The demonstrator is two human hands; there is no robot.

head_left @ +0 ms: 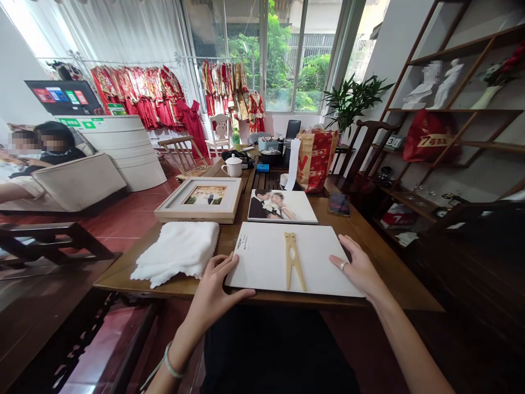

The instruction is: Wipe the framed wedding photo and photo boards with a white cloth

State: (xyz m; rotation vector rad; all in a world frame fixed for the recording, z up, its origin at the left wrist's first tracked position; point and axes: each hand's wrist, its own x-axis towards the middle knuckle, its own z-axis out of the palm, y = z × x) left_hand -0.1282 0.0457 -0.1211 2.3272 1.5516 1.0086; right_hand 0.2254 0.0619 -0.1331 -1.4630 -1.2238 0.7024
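Observation:
A flat white panel (262, 262) with small dark print near its left side lies at the table's front edge. On top of it rests a beige forked piece (292, 260), with two long legs and a head like a cat's. My left hand (217, 282) touches the panel's left front corner, fingers at the side and thumb spread along the front edge. At the opposite side, my right hand (356, 268) lies against the right edge, its fingers stretched out and its thumb over the top surface. A ring shows on this hand.
Left of the panel lies a folded white cloth (178, 251), with a framed photo (199, 200) behind it. A couple's photo print (281, 207) sits just beyond the panel. Farther back stand a lidded white cup (233, 166) and a red paper bag (318, 158) on the wooden table (394, 273).

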